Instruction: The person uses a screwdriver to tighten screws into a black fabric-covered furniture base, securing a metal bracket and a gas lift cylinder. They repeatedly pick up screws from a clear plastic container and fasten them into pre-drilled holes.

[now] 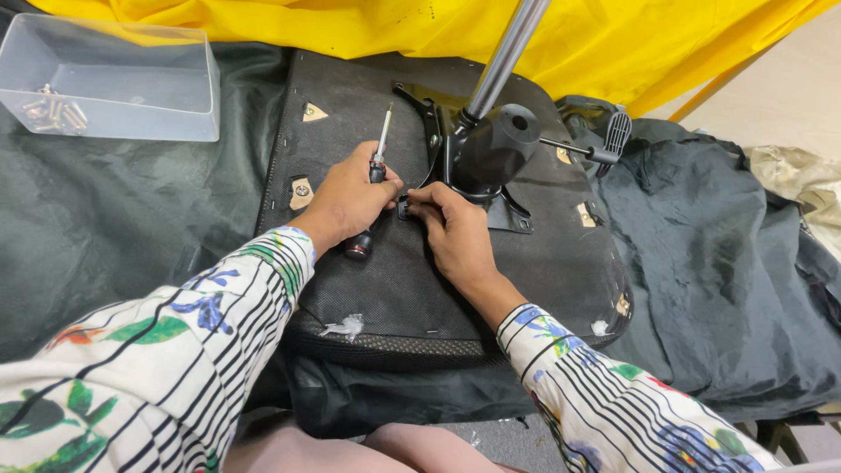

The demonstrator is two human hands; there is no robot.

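Black chair seat underside (394,280), dark cloth (131,228), yellow sheet (613,44) behind

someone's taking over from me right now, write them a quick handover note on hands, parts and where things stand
Left hand: wrapped around a screwdriver, shaft pointing up and away, not on a screw.
Right hand: fingertips pinching something small at the corner of the black metal mechanism plate; the item itself is hidden.
Parts: upturned chair seat on dark cloth, gas-lift column standing in the mechanism, spare screws in the clear plastic box far left.
Done: plate laid on the seat.
Left: that corner's screw is seemingly not driven; other corners cannot be judged.
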